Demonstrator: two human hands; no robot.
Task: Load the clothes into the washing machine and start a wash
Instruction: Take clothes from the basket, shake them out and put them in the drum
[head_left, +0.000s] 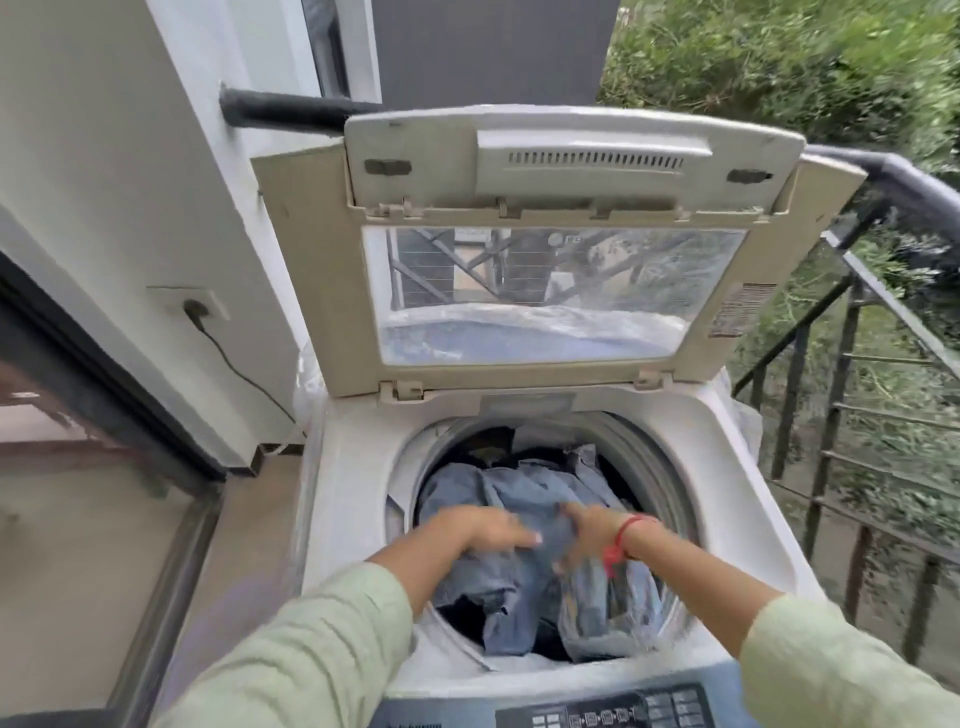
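Note:
The white top-loading washing machine (358, 467) stands with its lid (332, 291) folded up and back. Its drum (644, 457) is full of blue denim clothes (519, 488), with darker items underneath. Both my hands are inside the drum opening, on top of the pile. My left hand (483, 530) lies on the denim with its fingers stretched out to the right. My right hand (587, 530), with a red thread on the wrist, has its thumb and fingers curled into a fold of the denim. Both hands are slightly blurred.
The dark control panel (597, 717) runs along the machine's near edge. A black metal railing (852, 364) with greenery behind it is close on the right. On the left are a white wall with a plugged-in socket (197, 309) and a glass door (78, 441).

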